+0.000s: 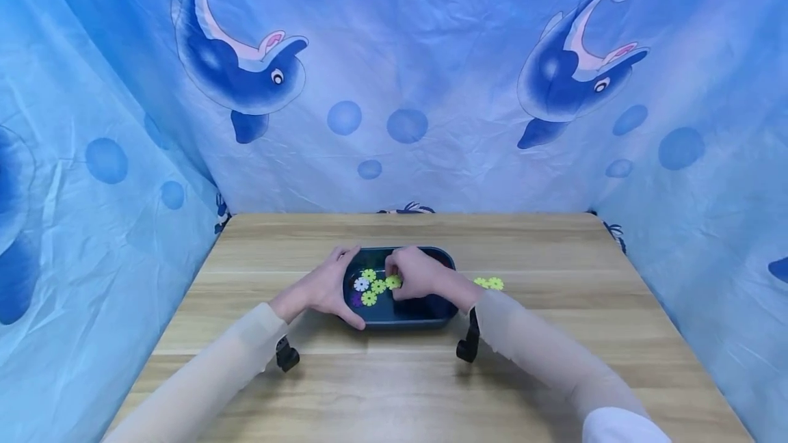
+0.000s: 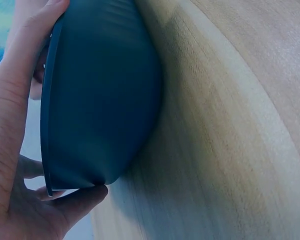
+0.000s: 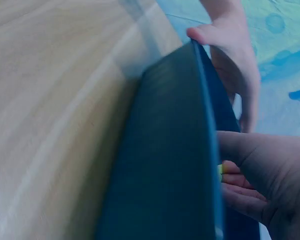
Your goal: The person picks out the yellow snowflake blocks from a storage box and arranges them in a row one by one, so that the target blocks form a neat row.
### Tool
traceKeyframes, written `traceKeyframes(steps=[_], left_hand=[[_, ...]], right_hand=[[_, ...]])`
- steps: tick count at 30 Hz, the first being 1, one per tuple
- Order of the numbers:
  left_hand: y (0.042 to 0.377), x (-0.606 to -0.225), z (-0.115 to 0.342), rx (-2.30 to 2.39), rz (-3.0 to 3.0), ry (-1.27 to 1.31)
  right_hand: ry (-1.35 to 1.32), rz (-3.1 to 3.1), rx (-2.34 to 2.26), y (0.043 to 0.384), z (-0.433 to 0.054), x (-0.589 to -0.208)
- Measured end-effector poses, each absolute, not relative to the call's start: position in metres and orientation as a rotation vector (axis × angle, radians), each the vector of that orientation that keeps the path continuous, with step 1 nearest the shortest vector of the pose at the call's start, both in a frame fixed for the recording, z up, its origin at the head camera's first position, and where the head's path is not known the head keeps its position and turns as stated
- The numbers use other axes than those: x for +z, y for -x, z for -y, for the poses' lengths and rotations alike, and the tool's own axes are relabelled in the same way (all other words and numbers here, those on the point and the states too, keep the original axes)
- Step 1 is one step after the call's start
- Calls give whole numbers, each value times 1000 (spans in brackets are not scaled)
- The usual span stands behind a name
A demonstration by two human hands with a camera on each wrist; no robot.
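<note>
A dark blue-green oblong tray (image 1: pixel 394 324) rests on the wooden table. My left hand (image 1: pixel 329 287) holds its left end, thumb on the near rim and fingers at the far rim; in the left wrist view, fingertips press against the tray's outer wall (image 2: pixel 100 95). Inside lie several yellow-green flower-shaped discs (image 1: pixel 369 299), a white disc (image 1: pixel 361 284) and a purple disc (image 1: pixel 356 300). My right hand (image 1: pixel 418 273) reaches into the tray with curled fingers, pinching a yellow-green disc (image 1: pixel 392 282). A bit of yellow-green (image 3: pixel 220 171) shows by its fingers in the right wrist view.
To the right of the tray, beside my right wrist, two joined yellow-green discs (image 1: pixel 488 283) lie on the wooden table (image 1: pixel 394 388). A blue curtain (image 1: pixel 382 39) with dolphins stands behind the table and along both sides.
</note>
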State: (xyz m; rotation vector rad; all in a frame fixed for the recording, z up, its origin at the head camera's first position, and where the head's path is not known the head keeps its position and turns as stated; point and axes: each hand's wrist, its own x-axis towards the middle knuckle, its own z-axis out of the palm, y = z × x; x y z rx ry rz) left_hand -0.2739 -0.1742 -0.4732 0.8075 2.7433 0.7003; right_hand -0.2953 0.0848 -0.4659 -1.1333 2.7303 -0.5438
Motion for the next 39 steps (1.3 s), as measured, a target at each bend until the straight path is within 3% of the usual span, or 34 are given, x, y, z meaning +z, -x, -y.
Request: traceKeyframes(steps=[10, 18, 39], left_hand=[[274, -474, 176, 684, -2761, -794], [276, -475, 175, 681, -2751, -776], [272, -472, 174, 699, -2721, -738]], right_hand=[[1197, -2788, -660, 300, -125, -432], [1065, -2861, -672, 301, -178, -413], [805, -3015, -591, 288, -277, -443]])
